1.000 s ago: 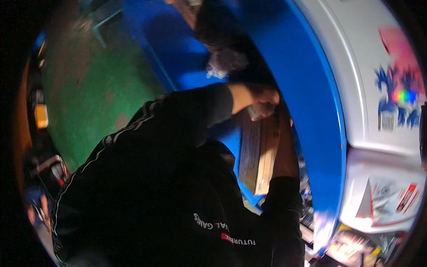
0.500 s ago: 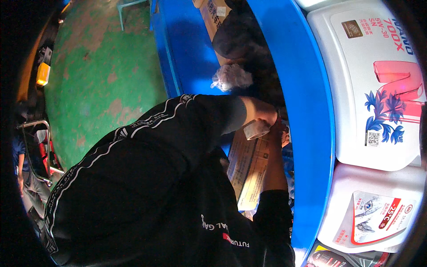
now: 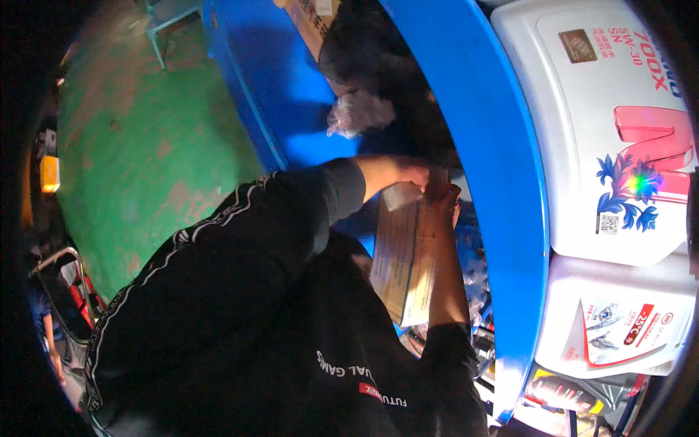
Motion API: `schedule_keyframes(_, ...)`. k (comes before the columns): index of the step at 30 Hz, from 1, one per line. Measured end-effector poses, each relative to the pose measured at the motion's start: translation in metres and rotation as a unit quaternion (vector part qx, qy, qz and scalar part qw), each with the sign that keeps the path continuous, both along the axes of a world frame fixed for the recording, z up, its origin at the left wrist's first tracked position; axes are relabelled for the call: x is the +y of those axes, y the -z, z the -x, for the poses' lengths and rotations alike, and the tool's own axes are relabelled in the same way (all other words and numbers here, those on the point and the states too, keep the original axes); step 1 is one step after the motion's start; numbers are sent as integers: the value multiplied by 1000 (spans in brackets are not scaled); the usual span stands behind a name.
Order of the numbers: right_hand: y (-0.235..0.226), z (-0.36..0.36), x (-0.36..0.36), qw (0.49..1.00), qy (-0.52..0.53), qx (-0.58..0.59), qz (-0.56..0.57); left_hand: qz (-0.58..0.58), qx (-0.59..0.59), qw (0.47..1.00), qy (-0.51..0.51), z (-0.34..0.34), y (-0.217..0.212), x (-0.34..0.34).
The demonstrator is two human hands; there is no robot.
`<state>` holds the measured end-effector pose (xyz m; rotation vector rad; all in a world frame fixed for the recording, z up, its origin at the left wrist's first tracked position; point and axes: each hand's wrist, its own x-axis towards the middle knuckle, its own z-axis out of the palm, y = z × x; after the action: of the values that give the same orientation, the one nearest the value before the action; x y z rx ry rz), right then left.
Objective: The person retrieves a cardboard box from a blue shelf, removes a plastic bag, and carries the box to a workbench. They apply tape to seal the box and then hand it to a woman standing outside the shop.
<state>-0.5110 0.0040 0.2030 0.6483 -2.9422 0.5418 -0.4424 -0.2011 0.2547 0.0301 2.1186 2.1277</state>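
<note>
Cardboard box [image 3: 405,262], flat, long and tan with a printed face, is gripped at its top end by both hands. Left hand [image 3: 409,175] comes in over the black sleeve and closes its fingers on a small white piece [image 3: 401,195] at the box's upper edge; can't tell if that piece is a flap of the box or a separate bit of paper. Right hand [image 3: 442,200] wraps the upper right corner of the box, thumb side toward the left hand, the two hands touching or nearly so. Box hangs roughly upright, tilted a little, lower end down by the right forearm, in front of the torso

Box sits just inside a blue rim [image 3: 502,182] that curves top to bottom through the view; blue surface continues behind the hands. Above the hands, near the rim: a crumpled clear plastic bag [image 3: 357,113] and a dark mass I can't identify. Brown carton [image 3: 309,22] at the top edge, partly cut off

Right of the rim, well apart from the hands: white jug [image 3: 604,131] with red and blue graphics, a second white container [image 3: 619,320] below it with a red and white label. Clutter under that at the bottom, too small to read

Left side: green floor [image 3: 138,138], worn patches; yellow object [image 3: 49,173] at far left edge
</note>
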Motion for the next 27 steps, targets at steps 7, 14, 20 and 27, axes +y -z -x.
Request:
schedule_keyframes(7, -6, -35, 26, 992, -112, -48, 36, 16, -5, 999, 29, 0, 0, -2)
schedule_keyframes(14, -53, -97, -18, 988, 11, -75, -134, 49, -26, 998, 32, 0, 6, -8)
schedule_keyframes(20, -51, -144, 60, 995, -20, -6, -95, 65, -41, 996, 33, -9, 25, -18)
schedule_keyframes(27, -29, -221, 186, 956, 262, 44, -124, 100, -53, 993, 45, -7, 41, -28)
